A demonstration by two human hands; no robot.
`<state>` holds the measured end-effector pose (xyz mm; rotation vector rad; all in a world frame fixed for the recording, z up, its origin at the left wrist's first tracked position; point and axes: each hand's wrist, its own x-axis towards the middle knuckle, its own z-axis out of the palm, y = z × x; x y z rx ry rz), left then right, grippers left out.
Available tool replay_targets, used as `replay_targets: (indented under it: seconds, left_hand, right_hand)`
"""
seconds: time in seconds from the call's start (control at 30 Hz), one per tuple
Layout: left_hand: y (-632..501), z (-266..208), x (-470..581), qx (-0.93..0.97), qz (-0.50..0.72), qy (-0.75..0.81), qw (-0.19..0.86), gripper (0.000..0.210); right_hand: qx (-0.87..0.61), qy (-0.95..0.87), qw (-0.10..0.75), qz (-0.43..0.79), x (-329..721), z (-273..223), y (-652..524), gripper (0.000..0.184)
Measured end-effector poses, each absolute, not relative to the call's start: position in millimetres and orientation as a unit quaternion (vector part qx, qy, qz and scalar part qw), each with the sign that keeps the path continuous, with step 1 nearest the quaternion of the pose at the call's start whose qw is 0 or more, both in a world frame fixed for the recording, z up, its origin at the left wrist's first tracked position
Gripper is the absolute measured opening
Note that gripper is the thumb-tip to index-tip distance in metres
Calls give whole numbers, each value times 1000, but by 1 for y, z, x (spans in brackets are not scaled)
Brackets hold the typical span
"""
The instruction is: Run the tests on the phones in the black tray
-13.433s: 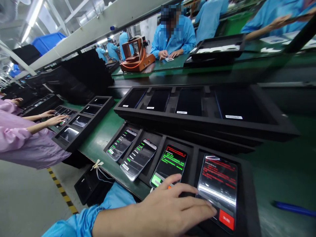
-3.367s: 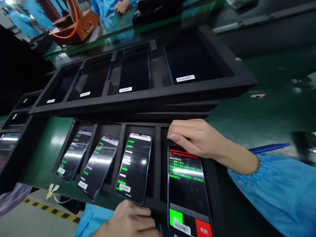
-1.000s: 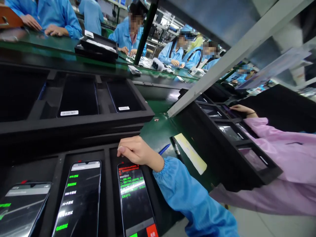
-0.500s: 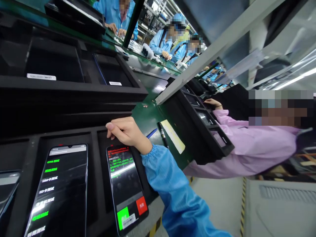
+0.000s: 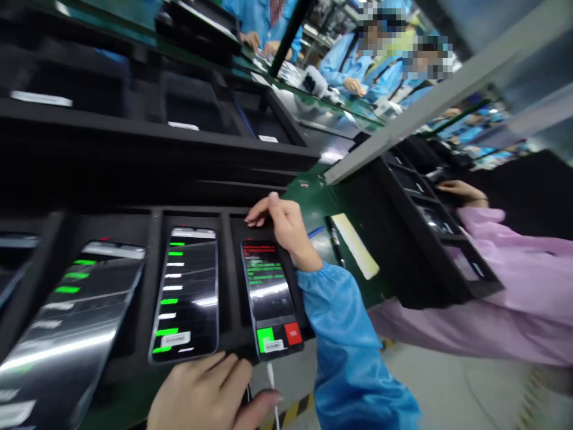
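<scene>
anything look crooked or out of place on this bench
Yes, mildly: the phone second from the left lies slanted across its compartment in the black tray, its lower end jutting past the near edge, while the next phone to its right sits much straighter. No spill or damage shows, though the picture is blurred.

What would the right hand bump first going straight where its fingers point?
Probably the black tray divider just ahead of the right hand, though depth is unclear: the hand might pass above it.
</scene>
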<state>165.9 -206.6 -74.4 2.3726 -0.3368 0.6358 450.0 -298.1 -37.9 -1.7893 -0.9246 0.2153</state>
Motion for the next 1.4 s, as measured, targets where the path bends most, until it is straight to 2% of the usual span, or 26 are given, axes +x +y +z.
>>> replay_targets:
  seconds: [0.1, 0.23, 0.5, 0.6, 0.73, 0.87, 1.0, 1.07, 1.13, 1.23, 1.4]
  left_hand:
    - [-207, -70, 167, 913, 228, -107, 320, 51]
    - [-210, -72, 164, 918, 209, -73, 328, 55]
    - [-207, -73, 165, 902, 129, -58, 408, 50]
    - [-204, -68, 166, 892, 85, -41, 442, 46]
    - [-209, -58, 164, 858, 46, 12, 512, 42]
    - [-237, -55, 167, 754, 32, 107, 647, 35]
    - [-267, -61, 177, 506, -52, 165, 845, 40]
    - [-273, -62, 180, 378, -67, 211, 899, 46]
    - [-275, -58, 180, 316, -65, 254, 912, 49]
    - [-281, -50, 179, 338, -32, 298, 892, 56]
    - [-299, -49, 162, 338, 18, 308, 889, 91]
  right_hand:
    - [-760, -351, 546, 42, 440, -40, -308, 72]
    - [-795, -338, 504, 20, 406, -43, -337, 56]
    - [-859, -304, 391, 129, 330, -46, -397, 99]
    - [-880, -300, 349, 119, 325, -48, -396, 105]
    - [-871, -281, 390, 97, 324, -55, -388, 86]
    - [-872, -246, 415, 82, 324, -67, -380, 78]
    - [-856, -203, 472, 56, 329, -80, -371, 78]
    - [-844, -197, 496, 49, 331, -85, -368, 79]
    - [-839, -199, 503, 54, 331, -87, -366, 81]
    - [-840, -209, 498, 55, 325, -84, -364, 79]
    - [-845, -201, 496, 19, 312, -78, -357, 74]
